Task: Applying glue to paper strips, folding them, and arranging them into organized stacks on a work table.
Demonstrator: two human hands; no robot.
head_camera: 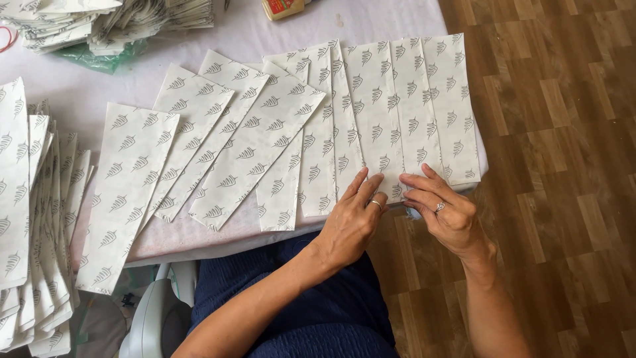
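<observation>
White paper bags (pixel 371 113) printed with small grey leaf marks lie fanned across a table (pixel 132 86) covered in pale cloth, filling the middle of the frame. Each bag is a long narrow rectangle. Those at centre right overlap like shingles, their long axes running from the near table edge toward the top of the frame, nearly upright in the picture. Further left the bags tilt, their far ends leaning toward the upper right, and the leftmost one (pixel 126 192) hangs over the near edge.

Both hands rest at the near ends of the upright bags, at lower centre right. The left hand (pixel 351 219) lies flat with fingers spread loosely on the paper, a ring on one finger. The right hand (pixel 444 209), also ringed, has its fingers curled and drawn together at the bottom edge of the rightmost bags, seeming to pinch the paper there, though the grip itself is partly hidden.

At the far left edge a thick stack of the same bags (pixel 26 219) runs down the frame. In the upper left corner sits another loose pile of bags (pixel 99 23) on green plastic. A yellowish bottle (pixel 281 8) pokes in at top centre. Brown wood-pattern flooring (pixel 563 166) fills the right side. Dark blue clothing (pixel 318 298) covers the person's lap below.
</observation>
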